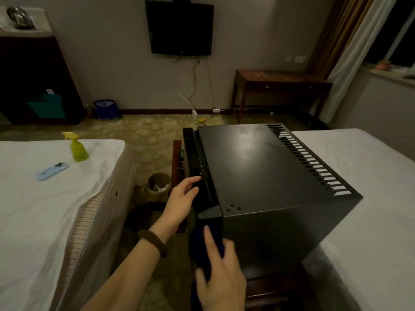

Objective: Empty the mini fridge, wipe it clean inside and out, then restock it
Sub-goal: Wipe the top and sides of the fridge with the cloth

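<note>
The mini fridge (265,171) stands between the two beds, a boxy black metal case with a smooth, faintly glossy top and a row of slotted vents along its far edge. My left hand (179,203) rests with straight fingers on the door's top edge. My right hand (221,281) presses a soft dark blue cloth (202,248) to the near corner, fingers curled round it; motion blur smears both. The fridge's front is hidden. On the left bed's (33,209) wrinkled white sheet stand a translucent green spray bottle (77,148) and a pale blue phone (52,171).

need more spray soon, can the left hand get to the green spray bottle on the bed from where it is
Probably yes. The left hand only touches the fridge door, and nothing stands between it and the spray bottle on the bed, though it would need a stretch.
</note>
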`<move>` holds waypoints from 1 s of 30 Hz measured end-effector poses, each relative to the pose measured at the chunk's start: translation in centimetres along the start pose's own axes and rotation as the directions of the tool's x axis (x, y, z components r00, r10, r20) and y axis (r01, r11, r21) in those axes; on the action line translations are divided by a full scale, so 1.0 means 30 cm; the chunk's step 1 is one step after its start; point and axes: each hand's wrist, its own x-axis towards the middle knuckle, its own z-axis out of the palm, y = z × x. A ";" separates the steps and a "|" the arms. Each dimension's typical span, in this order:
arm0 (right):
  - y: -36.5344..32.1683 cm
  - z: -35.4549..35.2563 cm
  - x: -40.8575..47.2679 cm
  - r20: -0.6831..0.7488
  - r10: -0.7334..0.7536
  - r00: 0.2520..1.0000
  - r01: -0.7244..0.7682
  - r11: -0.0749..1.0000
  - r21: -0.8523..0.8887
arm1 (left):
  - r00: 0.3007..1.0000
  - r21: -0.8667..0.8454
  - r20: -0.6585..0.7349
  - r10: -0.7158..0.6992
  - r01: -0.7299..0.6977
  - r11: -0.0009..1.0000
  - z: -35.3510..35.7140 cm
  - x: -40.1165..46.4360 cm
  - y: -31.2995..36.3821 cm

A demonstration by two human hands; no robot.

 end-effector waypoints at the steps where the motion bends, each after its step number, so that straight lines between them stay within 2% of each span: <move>1: -0.011 -0.052 0.000 -0.083 0.005 0.997 -0.006 1.000 -0.011 | 1.000 -0.018 -0.012 -0.012 0.012 1.000 -0.021 -0.001 0.001; 4: 0.015 -0.145 0.050 -0.373 0.055 0.926 -0.062 0.998 -0.006 | 0.995 -0.080 -0.065 -0.076 0.071 0.994 -0.092 0.000 -0.009; 6: 0.053 -0.181 0.108 -0.419 0.148 0.896 -0.168 0.986 -0.011 | 0.988 -0.124 -0.096 -0.121 0.108 0.986 -0.134 -0.002 -0.024; 8: 0.071 -0.200 0.150 -0.364 0.243 0.899 -0.287 0.955 -0.070 | 0.984 -0.125 -0.095 -0.153 0.140 0.982 -0.166 -0.005 -0.046; 10: 0.055 -0.195 0.163 -0.316 0.257 0.913 -0.316 0.937 -0.151 | 0.984 -0.118 -0.086 -0.158 0.148 0.982 -0.183 -0.002 -0.065; 13: -0.039 -0.153 0.141 -0.194 0.111 0.975 -0.154 0.962 -0.225 | 0.984 -0.129 -0.091 -0.152 0.139 0.982 -0.178 0.017 -0.067; 16: -0.097 -0.111 0.128 -0.094 -0.010 0.995 -0.014 0.969 -0.248 | 0.987 -0.148 -0.081 -0.140 0.127 0.981 -0.167 0.050 -0.051; 20: -0.062 -0.156 0.150 -0.194 0.127 0.973 -0.186 0.928 -0.323 | 0.989 -0.128 -0.058 -0.137 0.128 0.983 -0.217 0.128 -0.070; 22: -0.100 -0.154 0.157 -0.169 0.124 0.978 -0.180 0.911 -0.370 | 0.987 -0.117 -0.088 -0.133 0.122 0.986 -0.243 0.195 -0.083; 24: -0.159 -0.141 0.177 -0.037 0.072 0.997 -0.080 0.934 -0.347 | 0.990 -0.116 -0.101 -0.097 0.085 0.990 -0.235 0.281 -0.075; 26: -0.196 -0.158 0.214 0.080 0.075 0.994 -0.050 0.959 -0.280 | 0.996 -0.070 -0.089 -0.004 -0.003 0.998 -0.200 0.379 -0.040; 28: -0.212 -0.211 0.268 0.100 0.131 0.986 -0.107 0.971 -0.213 | 0.994 -0.011 -0.023 0.104 -0.104 0.995 -0.167 0.475 0.016; 30: -0.234 -0.260 0.325 0.026 0.213 0.977 -0.208 0.970 -0.124 | 0.979 0.068 0.103 0.177 -0.185 0.980 -0.156 0.572 0.067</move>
